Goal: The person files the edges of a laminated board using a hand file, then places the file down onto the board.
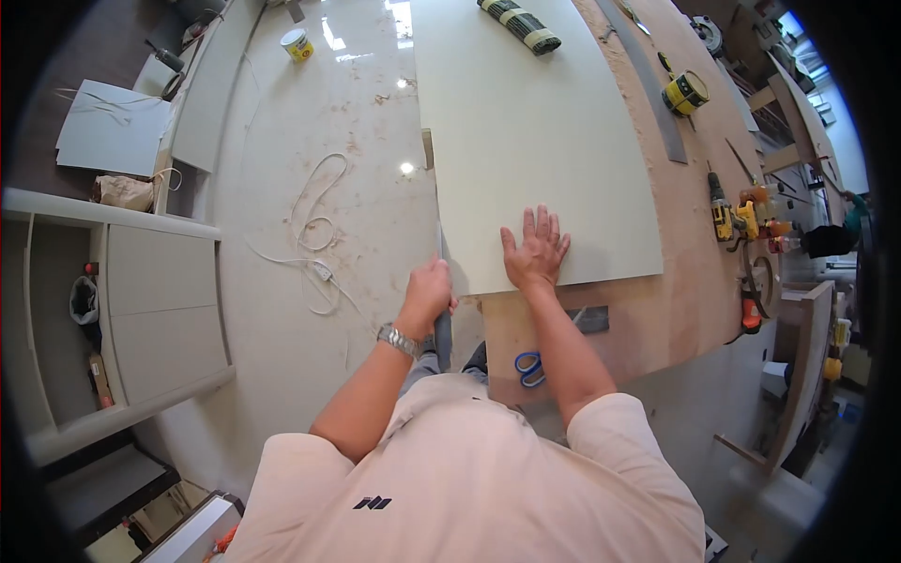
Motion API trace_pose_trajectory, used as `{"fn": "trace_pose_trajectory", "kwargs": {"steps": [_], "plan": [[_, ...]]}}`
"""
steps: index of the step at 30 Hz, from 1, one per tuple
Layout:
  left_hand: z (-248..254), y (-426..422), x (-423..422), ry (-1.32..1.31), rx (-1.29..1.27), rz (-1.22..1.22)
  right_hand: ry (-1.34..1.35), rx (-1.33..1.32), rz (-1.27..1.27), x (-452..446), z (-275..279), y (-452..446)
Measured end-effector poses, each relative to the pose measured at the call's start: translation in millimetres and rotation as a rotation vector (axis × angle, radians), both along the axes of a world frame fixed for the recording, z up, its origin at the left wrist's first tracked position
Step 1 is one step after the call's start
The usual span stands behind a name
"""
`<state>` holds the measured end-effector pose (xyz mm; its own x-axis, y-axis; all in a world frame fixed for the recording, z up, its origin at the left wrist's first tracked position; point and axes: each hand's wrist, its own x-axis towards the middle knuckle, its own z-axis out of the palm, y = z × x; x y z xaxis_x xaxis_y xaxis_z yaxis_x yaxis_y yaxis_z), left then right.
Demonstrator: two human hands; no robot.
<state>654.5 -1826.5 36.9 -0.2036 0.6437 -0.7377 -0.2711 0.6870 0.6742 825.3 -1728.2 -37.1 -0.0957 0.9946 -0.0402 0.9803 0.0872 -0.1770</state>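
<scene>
A large off-white panel [535,141] lies on the wooden worktable. My right hand [535,251] rests flat on its near end, fingers spread. At the panel's near left edge, my left hand [430,293] is closed around a long, narrow grey tool that looks like a file [443,333]. Its thin upper part stands against the panel's side, and the middle is hidden by my fist. Blue-handled scissors [530,369] and a dark flat piece [591,320] lie on the table close to my right forearm.
A dark rolled bundle [521,26] lies on the panel's far end. Along the right stand a yellow-black can [685,93], a long metal strip [648,89] and a yellow drill [721,211]. A white cable [314,253] and a tub [297,44] are on the floor, cabinets [164,291] at left.
</scene>
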Motion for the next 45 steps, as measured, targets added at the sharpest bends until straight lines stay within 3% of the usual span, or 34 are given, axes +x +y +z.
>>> {"fn": "trace_pose_trajectory", "kwargs": {"steps": [2, 8, 10, 17, 23, 32, 36, 43, 45], "plan": [[-11.1, 7.1, -7.7, -0.027, 0.011, 0.014, 0.019, -0.007, 0.009, 0.5, 1.2, -1.8], [38.2, -26.4, 10.8, 0.048, 0.064, 0.138, 0.004, 0.028, 0.030, 3.7, -5.9, -0.8], [57.3, -37.1, 17.9, 0.047, 0.070, 0.080, 0.034, 0.031, 0.028, 3.0, -7.4, -1.6], [71.5, -47.4, 34.5, 0.009, 0.025, 0.122, 0.091, 0.044, 0.037, 6.4, -7.0, -1.3], [35.7, -29.2, 28.6, 0.049, -0.120, 0.114, 0.034, 0.087, 0.047, 5.0, -12.3, -0.3], [-32.7, -8.1, 2.1, 0.002, -0.007, 0.061, 0.076, -0.032, 0.042, 4.7, 2.3, -1.1], [7.3, -31.5, 17.1, 0.081, 0.050, 0.187, 0.074, -0.016, 0.048, 9.5, -2.1, -2.1], [55.7, -80.4, 20.4, 0.075, 0.110, 0.093, 0.045, 0.029, 0.057, 5.7, -5.6, -3.3], [57.8, -85.9, 19.1, 0.029, 0.112, 0.113, 0.108, 0.057, 0.185, 4.7, -11.3, 4.8]]}}
